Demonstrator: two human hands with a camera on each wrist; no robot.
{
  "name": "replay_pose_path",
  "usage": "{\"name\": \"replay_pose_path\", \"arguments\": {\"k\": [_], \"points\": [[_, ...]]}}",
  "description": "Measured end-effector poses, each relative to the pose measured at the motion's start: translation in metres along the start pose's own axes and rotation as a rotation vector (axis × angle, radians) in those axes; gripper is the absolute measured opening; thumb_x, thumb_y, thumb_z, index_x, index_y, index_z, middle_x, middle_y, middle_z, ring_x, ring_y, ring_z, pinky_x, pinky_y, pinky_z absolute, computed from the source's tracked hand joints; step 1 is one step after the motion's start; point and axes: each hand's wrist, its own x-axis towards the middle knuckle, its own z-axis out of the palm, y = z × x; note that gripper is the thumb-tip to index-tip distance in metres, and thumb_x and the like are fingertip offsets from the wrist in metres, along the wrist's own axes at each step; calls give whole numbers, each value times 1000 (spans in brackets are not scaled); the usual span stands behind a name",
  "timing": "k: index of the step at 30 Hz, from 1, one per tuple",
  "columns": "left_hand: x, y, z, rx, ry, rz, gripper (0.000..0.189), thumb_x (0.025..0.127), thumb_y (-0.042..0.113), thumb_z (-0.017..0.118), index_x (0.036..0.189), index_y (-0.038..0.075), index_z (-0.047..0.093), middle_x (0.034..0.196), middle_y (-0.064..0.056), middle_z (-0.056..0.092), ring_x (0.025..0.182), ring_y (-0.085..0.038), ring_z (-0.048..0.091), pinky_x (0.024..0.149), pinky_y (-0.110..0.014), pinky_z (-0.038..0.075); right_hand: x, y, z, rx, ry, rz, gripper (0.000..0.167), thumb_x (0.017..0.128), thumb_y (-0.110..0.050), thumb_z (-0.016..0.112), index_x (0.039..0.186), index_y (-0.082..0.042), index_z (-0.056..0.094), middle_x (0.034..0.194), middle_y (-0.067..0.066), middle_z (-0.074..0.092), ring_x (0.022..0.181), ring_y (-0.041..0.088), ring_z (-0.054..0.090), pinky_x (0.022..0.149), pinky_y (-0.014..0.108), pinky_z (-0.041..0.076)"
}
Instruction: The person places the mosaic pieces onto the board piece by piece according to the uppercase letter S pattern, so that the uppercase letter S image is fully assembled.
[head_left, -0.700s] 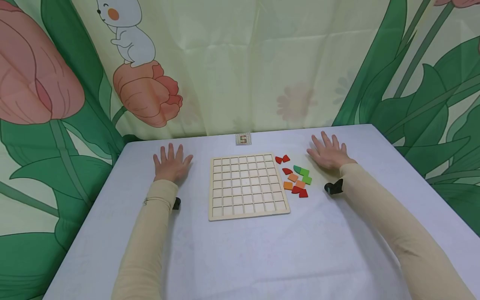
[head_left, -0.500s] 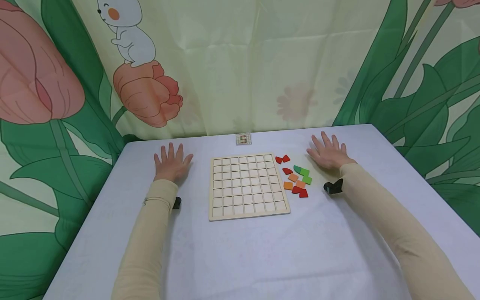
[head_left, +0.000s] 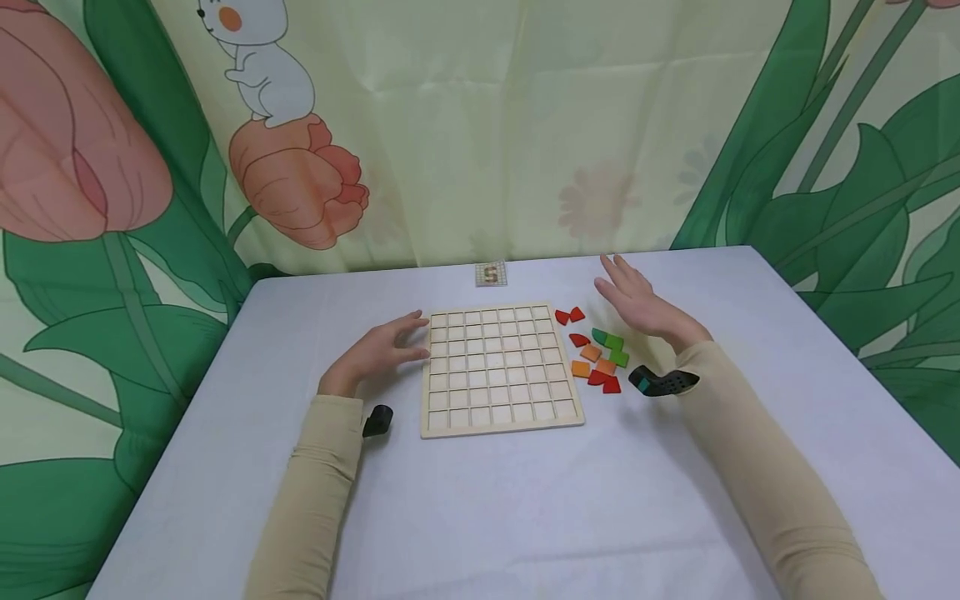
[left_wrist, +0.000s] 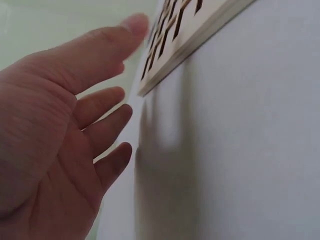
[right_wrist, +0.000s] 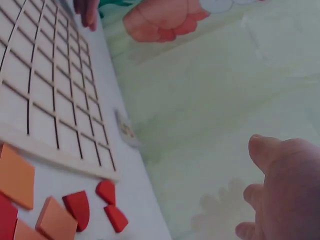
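A square wooden grid board (head_left: 498,428) lies flat in the middle of the white table. Beside its left edge is my left hand (head_left: 377,348), thumb and fingertips right at the rim; the left wrist view shows the fingers spread and relaxed around nothing. My right hand (head_left: 637,302) hovers beyond the small coloured pieces, its fingers extended and holding nothing. Those pieces lie loose by the board's right edge: red ones (head_left: 611,385), orange squares (head_left: 581,368), light green squares (head_left: 618,357) and a dark green rounded one (head_left: 599,335).
A small pattern card (head_left: 491,273) with an S-like figure lies near the table's far edge. Behind the table (head_left: 480,517) hangs a curtain (head_left: 465,167) printed with tulips and a white animal. Each wrist carries a black camera.
My left hand has left the table and swung right to the board's left edge, turning sideways. My right hand has lifted, tilted and shifted slightly left. The view has shifted a little.
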Motion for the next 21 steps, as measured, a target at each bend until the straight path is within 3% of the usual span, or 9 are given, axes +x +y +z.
{"name": "replay_pose_path", "arguments": {"k": [5,11,16,21], "points": [[-10,-2,9,-16,4,27,61,87,24,75,140,3,52,157,-11,33,145,-29,25,117,-45,22,-12,-17,-6,115,5,-75,75,103,-54,25,157,-14,-5,163,13,-14,147,35,-14,112,67,-5],[-14,0,12,25,19,70,50,85,21,77,127,0,63,152,-13,41,142,-31,32,115,-46,26,-21,-23,-8,243,-9,-90,72,103,-53,25,158,-20,-7,163,4,-14,148,29,-14,113,66,-3],[-14,0,13,12,12,74,50,84,19,78,128,0,63,152,-11,41,143,-30,32,116,-45,26,-17,-15,1,227,-13,-93,70,105,-47,26,157,-14,-7,163,12,-13,148,34,-13,112,66,-3],[-14,2,15,21,11,81,50,85,18,78,128,0,62,151,-12,42,142,-30,32,116,-45,26,-12,-4,9,203,28,-84,75,103,-48,36,158,-14,-2,164,14,-4,149,35,-4,114,64,2]]}}
